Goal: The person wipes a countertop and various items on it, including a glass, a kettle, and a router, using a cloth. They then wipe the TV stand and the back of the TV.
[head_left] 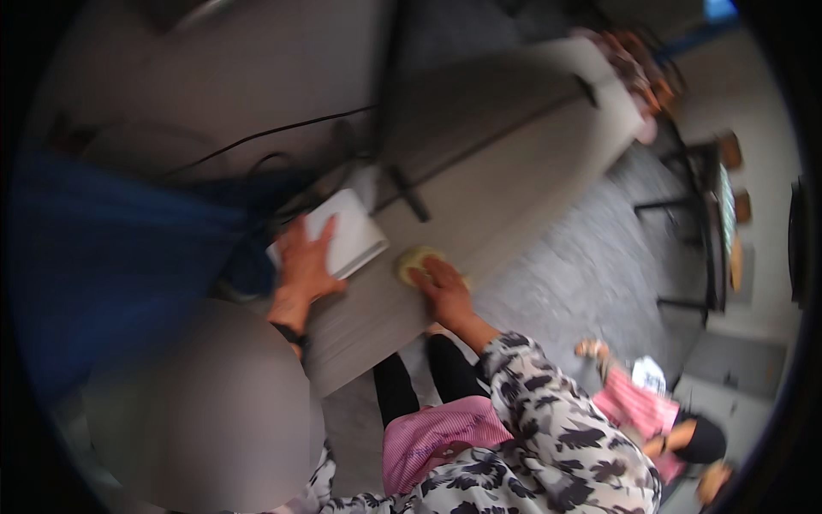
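A white box-like object, possibly a thick book, sits tilted in the view at the left part of the long wood-grain table. My left hand grips it, fingers spread over its top and thumb by its near edge. Close to the table's near edge, my right hand presses a pale yellow sponge or folded cloth against the tabletop. Blur hides the exact material of the yellow item and part of its outline lies under my fingers.
Behind the white object runs a black cable. Dark blue fabric fills the left side. A dark bar-shaped piece lies on the table. At the right are another person and a black-framed table with stools.
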The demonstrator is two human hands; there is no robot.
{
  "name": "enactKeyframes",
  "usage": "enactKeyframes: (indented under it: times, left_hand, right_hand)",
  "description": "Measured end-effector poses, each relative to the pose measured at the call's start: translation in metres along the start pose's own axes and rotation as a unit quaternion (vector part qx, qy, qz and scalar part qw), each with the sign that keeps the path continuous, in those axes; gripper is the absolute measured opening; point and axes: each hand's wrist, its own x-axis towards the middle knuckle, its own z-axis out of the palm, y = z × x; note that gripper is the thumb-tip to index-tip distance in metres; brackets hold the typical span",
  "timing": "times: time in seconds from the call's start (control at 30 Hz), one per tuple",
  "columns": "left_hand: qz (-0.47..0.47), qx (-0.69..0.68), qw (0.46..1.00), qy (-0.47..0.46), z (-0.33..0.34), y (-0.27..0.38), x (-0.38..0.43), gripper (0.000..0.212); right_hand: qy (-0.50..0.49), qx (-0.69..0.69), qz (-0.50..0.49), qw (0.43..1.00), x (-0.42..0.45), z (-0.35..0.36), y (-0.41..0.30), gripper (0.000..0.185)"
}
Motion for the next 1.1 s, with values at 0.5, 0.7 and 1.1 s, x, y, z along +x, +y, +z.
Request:
enactKeyframes:
  times: [0.5,0.7,1.1]
  left_hand:
    - [-0.204,-0.303,0.882,0.297,0.044,0.067,-0.112,0.065]
    - [-0.195,-0.151,0.870,0.427,-0.064,0.098,-0.289,0.025]
    - [-0.325,-0.013,0.860,0.394,-0.042,-0.024,-0.366,0.048]
  right_hand:
    - [-0.144,0.027,-0.233,0.961,-0.028,0.002,-0.038,0.057]
    - [-0.185,0.088,-0.346,0.916,0.009,0.058,-0.135,0.061]
    - [-0.236,0.089,-0.488,0.836,-0.025,0.084,-0.187,0.064]
